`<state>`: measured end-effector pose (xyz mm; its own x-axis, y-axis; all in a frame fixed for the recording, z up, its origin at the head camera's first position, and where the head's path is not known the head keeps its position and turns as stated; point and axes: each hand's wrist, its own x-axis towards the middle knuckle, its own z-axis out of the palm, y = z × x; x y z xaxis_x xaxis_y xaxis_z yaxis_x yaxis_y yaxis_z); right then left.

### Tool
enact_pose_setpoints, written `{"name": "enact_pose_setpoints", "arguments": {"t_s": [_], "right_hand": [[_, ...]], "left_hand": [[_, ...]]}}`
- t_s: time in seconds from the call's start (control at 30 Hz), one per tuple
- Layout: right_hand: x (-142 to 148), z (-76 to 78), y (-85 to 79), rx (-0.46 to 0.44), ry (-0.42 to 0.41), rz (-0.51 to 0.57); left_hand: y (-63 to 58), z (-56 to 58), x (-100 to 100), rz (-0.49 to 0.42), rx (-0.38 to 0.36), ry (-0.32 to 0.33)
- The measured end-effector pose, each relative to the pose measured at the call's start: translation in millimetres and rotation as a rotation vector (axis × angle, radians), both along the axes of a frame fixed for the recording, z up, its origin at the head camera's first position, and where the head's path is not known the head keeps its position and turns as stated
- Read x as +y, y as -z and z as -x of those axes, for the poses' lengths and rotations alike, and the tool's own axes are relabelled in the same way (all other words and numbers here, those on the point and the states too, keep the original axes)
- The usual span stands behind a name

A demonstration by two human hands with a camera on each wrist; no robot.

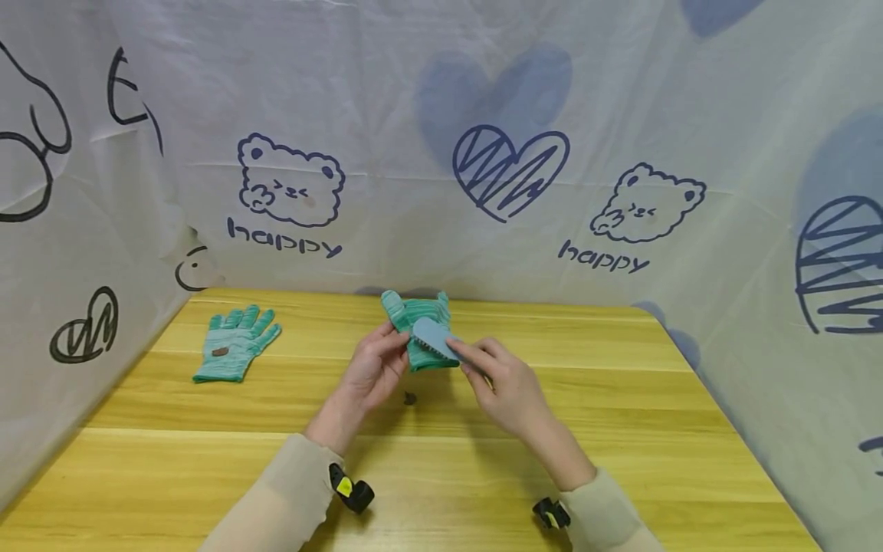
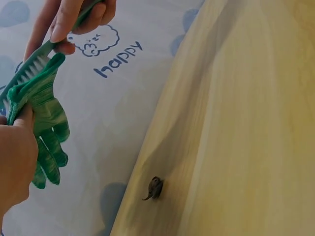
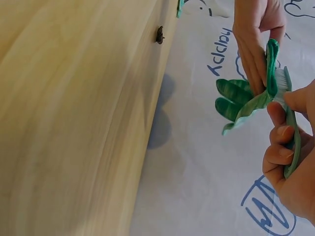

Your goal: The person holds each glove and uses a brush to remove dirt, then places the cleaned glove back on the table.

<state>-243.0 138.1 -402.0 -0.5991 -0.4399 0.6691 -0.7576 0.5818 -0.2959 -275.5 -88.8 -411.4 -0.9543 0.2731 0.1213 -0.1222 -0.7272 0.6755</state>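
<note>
A green-and-white knit glove (image 1: 418, 309) is held up above the table by my left hand (image 1: 372, 366), which grips it by one side. My right hand (image 1: 509, 387) holds a blue-green brush (image 1: 433, 337) by its handle. In the right wrist view the white bristles (image 3: 281, 84) are against the glove near its dark green cuff (image 3: 271, 64). The left wrist view shows the glove's fingers (image 2: 49, 157) hanging down, and the brush (image 2: 30, 66) lying across the cuff. Part of my left hand is hidden behind the glove.
A second green glove (image 1: 231, 360) lies flat at the table's left, with a small brown piece (image 1: 220, 352) on it. Below my hands a small dark clump (image 1: 410, 399) sits on the wooden table (image 1: 586, 345). A printed white cloth (image 1: 400, 207) hangs behind.
</note>
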Motion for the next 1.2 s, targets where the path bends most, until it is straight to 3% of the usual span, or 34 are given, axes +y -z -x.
{"name": "enact_pose_setpoints", "arguments": {"t_s": [0.23,0.43,0.93,1.2], "right_hand": [[0.5,2.9,1.8,0.028,0.034,-0.008],[2.1,5.3,4.9,0.036,0.066,-0.02],[10.3,10.1,3.6,0.041,0.129,0.027],[16.5,9.4,-4.5,0.02,0.162,0.14]], "left_hand": [[3.7,-3.3,2.3,-0.008,0.069,0.064],[6.0,-2.7,2.5,-0.021,0.076,0.096],[5.0,-2.7,5.5,0.022,0.038,0.051],[4.0,-2.5,4.0,-0.001,0.011,0.035]]}}
